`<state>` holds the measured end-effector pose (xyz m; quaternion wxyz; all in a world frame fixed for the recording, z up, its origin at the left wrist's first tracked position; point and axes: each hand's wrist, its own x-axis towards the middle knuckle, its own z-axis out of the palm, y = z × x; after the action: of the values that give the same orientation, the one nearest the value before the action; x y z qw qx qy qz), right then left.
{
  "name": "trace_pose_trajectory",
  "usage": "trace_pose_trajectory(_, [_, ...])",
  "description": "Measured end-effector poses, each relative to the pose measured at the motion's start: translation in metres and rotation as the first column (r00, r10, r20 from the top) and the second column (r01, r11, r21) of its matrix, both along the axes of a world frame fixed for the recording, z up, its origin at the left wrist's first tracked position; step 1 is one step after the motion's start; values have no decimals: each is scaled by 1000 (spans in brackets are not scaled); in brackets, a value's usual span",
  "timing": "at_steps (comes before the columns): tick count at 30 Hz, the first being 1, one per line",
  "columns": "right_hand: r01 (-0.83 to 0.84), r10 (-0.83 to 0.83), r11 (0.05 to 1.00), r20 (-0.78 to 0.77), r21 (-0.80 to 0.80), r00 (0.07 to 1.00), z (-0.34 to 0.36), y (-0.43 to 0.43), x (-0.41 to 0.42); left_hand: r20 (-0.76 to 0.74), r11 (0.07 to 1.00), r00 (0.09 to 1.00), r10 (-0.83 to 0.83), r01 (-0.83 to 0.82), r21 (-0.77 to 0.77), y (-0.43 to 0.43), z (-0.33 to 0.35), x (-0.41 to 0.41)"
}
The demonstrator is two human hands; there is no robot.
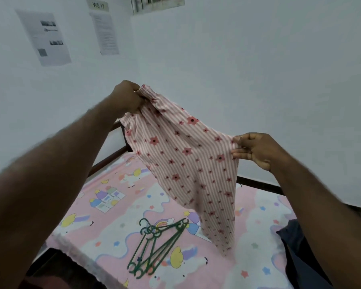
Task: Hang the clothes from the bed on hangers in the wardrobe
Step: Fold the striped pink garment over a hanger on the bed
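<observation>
Striped floral trousers (186, 163) hung stretched between both hands above the bed (104, 232): left hand (126, 99) gripped the waistband, right hand (253, 150) pinched the far edge; green hangers (154, 245) lay beneath.

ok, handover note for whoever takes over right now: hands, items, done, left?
Left hand: grips the gathered top edge of the pink striped garment, held up over the bed.
Right hand: pinches the garment's opposite edge, spreading it.
Green hangers: stacked flat on the bed, under the garment, untouched.
Dark cloth: at the bed's right edge, possibly another garment.
Done: one garment is picked up; none is on a hanger.
Left: fit it on a hanger and hang it in the wardrobe, which is out of view; then check the dark cloth.
</observation>
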<state>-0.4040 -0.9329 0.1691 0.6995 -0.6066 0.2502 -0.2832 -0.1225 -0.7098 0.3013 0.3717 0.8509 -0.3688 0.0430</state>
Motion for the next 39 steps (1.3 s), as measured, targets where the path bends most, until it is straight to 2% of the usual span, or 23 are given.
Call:
trace_pose_trajectory(6, [33, -31, 998, -45, 52, 999, -31, -57, -3, 208, 994, 975, 73, -87, 60, -71, 4, -23])
trace_pose_trajectory(11, [76, -67, 993, -101, 91, 993, -42, -122, -7, 215, 994, 975, 61, -79, 76, -138, 0, -38])
trace_pose_trajectory(17, [221, -220, 975, -29, 15, 975, -3, -190, -14, 171, 997, 984, 56, -45, -67, -191, 12, -41])
trace_pose_trajectory(21, [330, -326, 943, 90, -43, 941, 35, -200, -20, 250, 973, 966, 69, -10, -232, -184, 16, -48])
trace_pose_trajectory(24, [362, -352, 931, 152, -43, 924, 42, -173, -31, 351, 948, 933, 83, 34, -316, -155, 3, -60])
trace_pose_trajectory(27, [363, -359, 932, 155, -1, 921, 13, -123, -45, 359, 915, 930, 73, 81, -395, -104, -51, -71])
trace_pose_trajectory(31, [366, -384, 917, 97, 158, 918, -83, -48, -62, 300, 887, 954, 13, 128, -444, -21, -182, -85])
trace_pose_trajectory(33, [366, -373, 898, -20, 243, 928, -157, -10, -65, 235, 923, 972, -22, 111, -369, 29, -272, -99])
trace_pose_trajectory(35, [398, -370, 846, -146, 354, 917, -236, 23, -67, 91, 966, 995, -46, 68, -248, 73, -357, -114])
trace_pose_trajectory(37, [430, -339, 807, -278, 405, 899, -319, 56, -69, -46, 997, 999, -27, 23, -79, 113, -438, -127])
trace_pose_trajectory(39, [464, -301, 780, -398, 420, 867, -390, 88, -76, -120, 994, 992, -31, 42, 96, 148, -503, -140])
